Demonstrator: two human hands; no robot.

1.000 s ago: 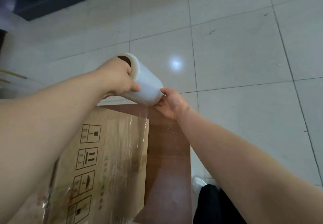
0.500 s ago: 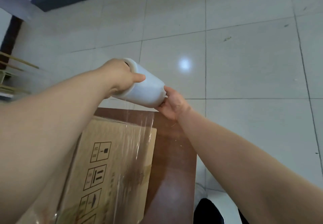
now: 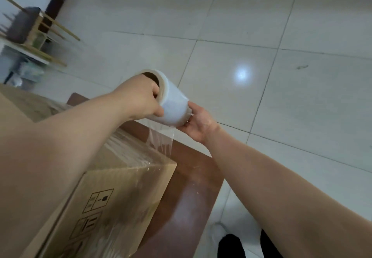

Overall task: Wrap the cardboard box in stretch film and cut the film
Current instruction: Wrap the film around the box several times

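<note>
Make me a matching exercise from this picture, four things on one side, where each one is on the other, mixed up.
Things:
1. film roll
2. cardboard box
3. left hand
4. right hand

Places:
A. on the brown table
B. fingers in the roll's far open end
C. held in the air between both hands
D. at the roll's near end

Pairs: 1-C, 2-A, 3-B, 4-D

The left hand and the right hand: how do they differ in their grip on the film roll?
The left hand has fingers inside the core at the far end of the film roll; the right hand cups the near end from outside. The left is higher, the right lower. Both hold the roll above the cardboard box.
</note>
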